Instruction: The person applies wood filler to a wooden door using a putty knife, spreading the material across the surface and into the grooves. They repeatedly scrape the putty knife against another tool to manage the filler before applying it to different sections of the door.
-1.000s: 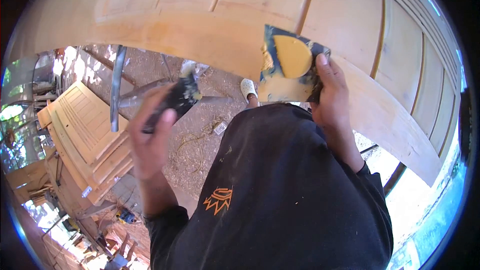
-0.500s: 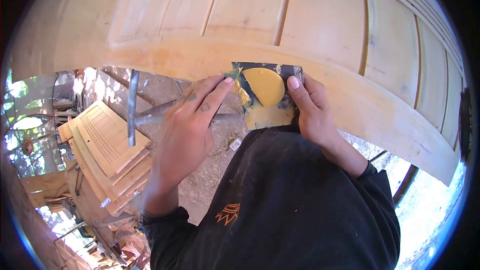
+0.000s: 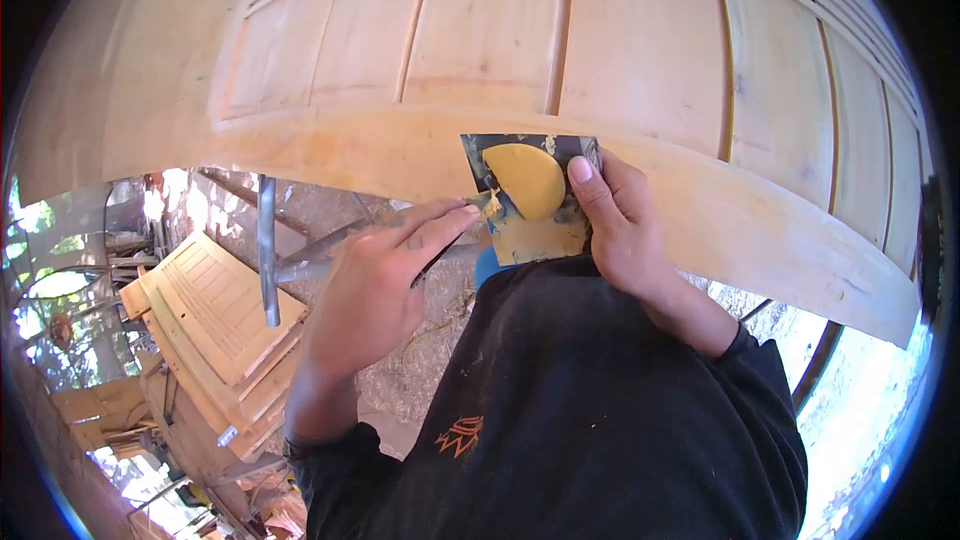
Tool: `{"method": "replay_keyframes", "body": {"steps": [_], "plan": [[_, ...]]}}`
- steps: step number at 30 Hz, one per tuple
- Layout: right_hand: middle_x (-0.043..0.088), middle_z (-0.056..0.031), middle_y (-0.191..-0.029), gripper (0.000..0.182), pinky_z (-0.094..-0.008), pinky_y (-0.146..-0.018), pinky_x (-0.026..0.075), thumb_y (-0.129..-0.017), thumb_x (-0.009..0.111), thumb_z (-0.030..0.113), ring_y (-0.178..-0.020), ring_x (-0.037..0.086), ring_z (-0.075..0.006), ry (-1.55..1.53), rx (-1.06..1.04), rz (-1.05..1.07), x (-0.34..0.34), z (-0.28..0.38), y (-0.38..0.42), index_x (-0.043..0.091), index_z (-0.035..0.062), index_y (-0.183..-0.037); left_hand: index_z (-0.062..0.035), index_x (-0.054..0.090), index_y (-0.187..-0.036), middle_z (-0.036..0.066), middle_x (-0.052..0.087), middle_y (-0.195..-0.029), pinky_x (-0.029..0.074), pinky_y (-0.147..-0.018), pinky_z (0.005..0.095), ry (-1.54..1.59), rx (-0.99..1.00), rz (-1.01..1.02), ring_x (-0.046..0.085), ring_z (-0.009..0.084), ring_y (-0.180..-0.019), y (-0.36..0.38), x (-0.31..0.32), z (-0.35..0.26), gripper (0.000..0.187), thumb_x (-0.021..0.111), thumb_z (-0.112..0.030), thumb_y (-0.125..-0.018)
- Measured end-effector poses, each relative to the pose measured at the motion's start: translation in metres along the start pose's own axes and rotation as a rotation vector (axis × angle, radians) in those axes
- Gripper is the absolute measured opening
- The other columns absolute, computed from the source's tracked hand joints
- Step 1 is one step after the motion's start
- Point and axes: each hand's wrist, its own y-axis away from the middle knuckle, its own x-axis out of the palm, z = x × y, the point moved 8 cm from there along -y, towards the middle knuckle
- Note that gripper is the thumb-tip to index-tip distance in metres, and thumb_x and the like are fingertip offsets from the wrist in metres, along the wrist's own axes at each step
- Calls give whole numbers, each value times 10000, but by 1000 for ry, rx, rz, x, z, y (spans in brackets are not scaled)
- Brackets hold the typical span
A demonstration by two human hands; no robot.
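Note:
My right hand [image 3: 628,230] grips the right edge of a dark, flat board [image 3: 582,150], its thumb lying on top. A thick mound of mustard-yellow putty [image 3: 532,180] sits on the board, with a thinner smear below it. My left hand [image 3: 385,270] is closed on a thin, dark-edged putty knife [image 3: 440,258], mostly hidden under the fingers. Some putty clings to the knife's tip, which is at the board's left edge. Beyond both hands lies a pale wooden door [image 3: 490,30] with grooved panels.
Stacked wooden door panels [image 3: 215,315] lean at the lower left. A grey metal leg [image 3: 268,250] stands below the door's near edge. Scrap wood [image 3: 105,410] lies farther left. The door's near rail [image 3: 330,145] runs just in front of the board.
My left hand and the knife have moved down along the board's left edge. The view has shifted slightly, and my right hand keeps hold of the board.

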Motion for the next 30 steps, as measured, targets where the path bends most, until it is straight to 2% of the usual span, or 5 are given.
{"method": "replay_keyframes", "body": {"steps": [9,12,21,26,30], "plan": [[556,-88,-849,311,-255,-745,405,-950,422,224,-830,487,-123,471,-152,-406,67,-14,-44,545,-51,-1024,-67,565,-1123,117,581,-1130,459,-863,357,152,201,126,566,295,-1014,-1,-38,105,510,454,135,-668],[559,-103,-936,326,-259,-794,395,-946,427,237,-878,490,-139,395,74,-360,113,-27,-83,548,-50,-1042,-26,562,-1119,135,592,-1098,457,-845,347,325,119,286,579,295,-981,11,-68,190,376,501,40,-754],[553,-125,-1039,349,-288,-778,460,-957,383,250,-972,545,-165,108,231,-449,180,-81,-127,514,-39,-1100,-20,546,-1154,172,600,-1090,384,-904,281,328,-527,-239,571,239,-1019,119,-207,484,402,466,72,-771],[569,-107,-990,358,-270,-779,460,-960,370,258,-901,565,-145,538,141,-403,192,-77,-138,491,-44,-1113,-37,554,-1142,128,625,-1025,402,-844,265,184,-618,-251,557,159,-936,105,-224,543,418,465,126,-767],[566,-107,-990,361,-275,-775,465,-962,370,250,-912,561,-145,280,230,-424,195,-84,-142,474,-55,-1124,-27,555,-1133,134,630,-1025,415,-825,277,193,-612,-211,579,191,-909,91,-219,548,400,461,122,-774]]}}
